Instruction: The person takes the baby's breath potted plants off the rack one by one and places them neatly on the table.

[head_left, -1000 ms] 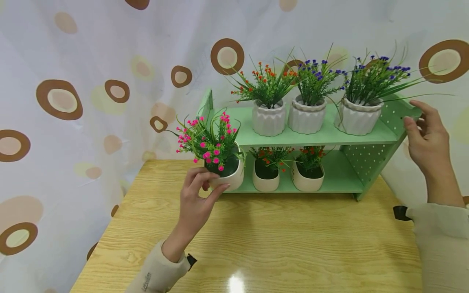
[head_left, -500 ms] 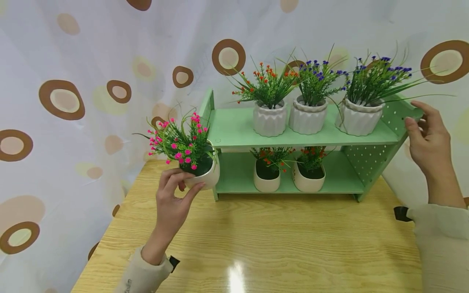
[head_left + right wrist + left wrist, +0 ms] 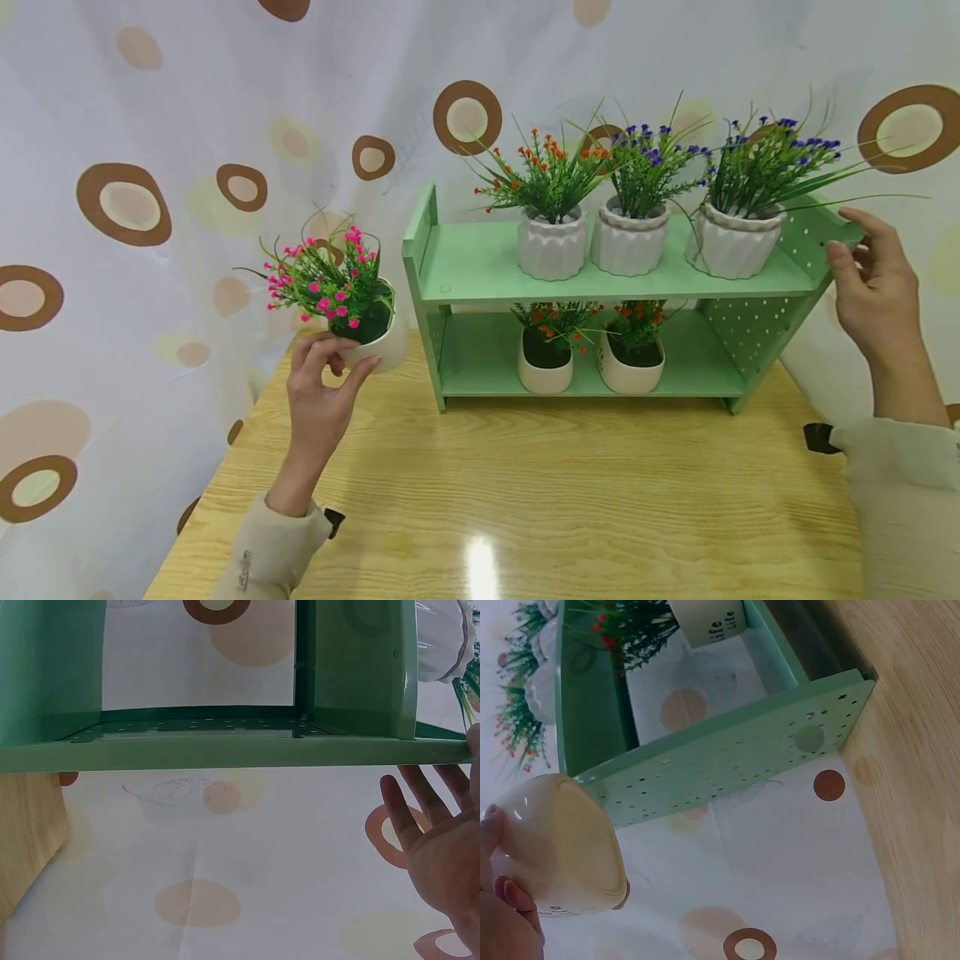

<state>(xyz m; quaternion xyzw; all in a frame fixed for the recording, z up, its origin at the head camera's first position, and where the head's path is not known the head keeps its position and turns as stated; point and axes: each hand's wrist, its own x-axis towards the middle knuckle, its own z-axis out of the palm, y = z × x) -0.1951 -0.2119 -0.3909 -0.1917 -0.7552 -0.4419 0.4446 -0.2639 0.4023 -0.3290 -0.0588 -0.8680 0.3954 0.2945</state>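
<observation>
Left of the green shelf (image 3: 615,292), my left hand (image 3: 322,392) pinches a white flowerpot (image 3: 390,342) with pink flowers (image 3: 322,287) by its rim, thumb in front. The left wrist view shows the bare underside of this flowerpot (image 3: 592,840), raised off the table beside the shelf's dotted side panel (image 3: 735,750). My right hand (image 3: 877,279) holds the upper corner of the shelf's right side panel, thumb at its front edge. In the right wrist view, the fingers (image 3: 427,795) of that hand reach along the panel's outer face.
On the upper board stand white fluted pots with orange flowers (image 3: 551,242), purple flowers (image 3: 630,237) and more purple flowers (image 3: 735,237). Two cream pots, left (image 3: 546,375) and right (image 3: 633,375), with red-flowered plants sit on the lower board. The wooden table (image 3: 525,492) meets a patterned curtain behind.
My left hand has carried the pink-flowered pot leftward, from in front of the shelf's left end out past its side. My right hand has stayed at the shelf's right panel.
</observation>
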